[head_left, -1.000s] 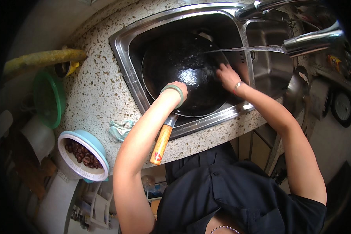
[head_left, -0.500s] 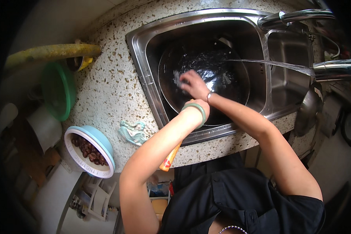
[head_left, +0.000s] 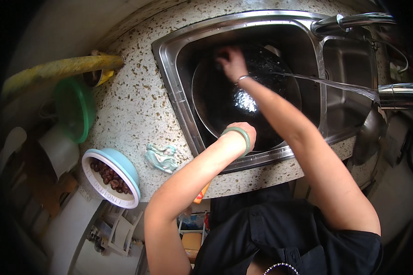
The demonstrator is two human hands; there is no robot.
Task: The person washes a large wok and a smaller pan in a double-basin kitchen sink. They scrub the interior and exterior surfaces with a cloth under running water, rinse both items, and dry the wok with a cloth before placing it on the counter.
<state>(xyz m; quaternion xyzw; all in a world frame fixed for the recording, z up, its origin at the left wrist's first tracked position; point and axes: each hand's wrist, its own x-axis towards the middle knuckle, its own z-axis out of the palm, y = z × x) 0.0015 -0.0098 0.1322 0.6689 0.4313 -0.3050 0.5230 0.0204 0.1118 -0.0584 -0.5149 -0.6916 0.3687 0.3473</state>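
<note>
Reaching into the sink (head_left: 170,73), the right hand (head_left: 231,62) presses down on the far side of a big black pan (head_left: 261,105). Its fingers are bent and close together on the pan's inside, and I cannot tell if they hold a cloth or sponge. A thin bracelet (head_left: 241,79) sits on that wrist.

The left hand (head_left: 243,133) is at the near edge of the pan. Its grip is closed around the rim or the handle there, but the wrist hides just where. A green bangle (head_left: 237,134) is on that wrist. A bit of orange handle (head_left: 201,195) peeks out under the left arm, below the tabletop edge.

The pan lies inside the left bowl of the metal sink and fills most of it. It is wet and shiny in the middle. A thin stream of water (head_left: 326,83) runs from the tap (head_left: 399,94) on the right into the pan. A second small sink bowl (head_left: 346,87) is just beside it on the right.

On the speckled tabletop (head_left: 128,105), a crumpled pale green rag (head_left: 162,156) lies near the sink. A blue and white bowl (head_left: 112,176) with dark red fruit sits at the tabletop's edge. A green lid (head_left: 75,110) and a yellow pipe (head_left: 55,71) are further left.
</note>
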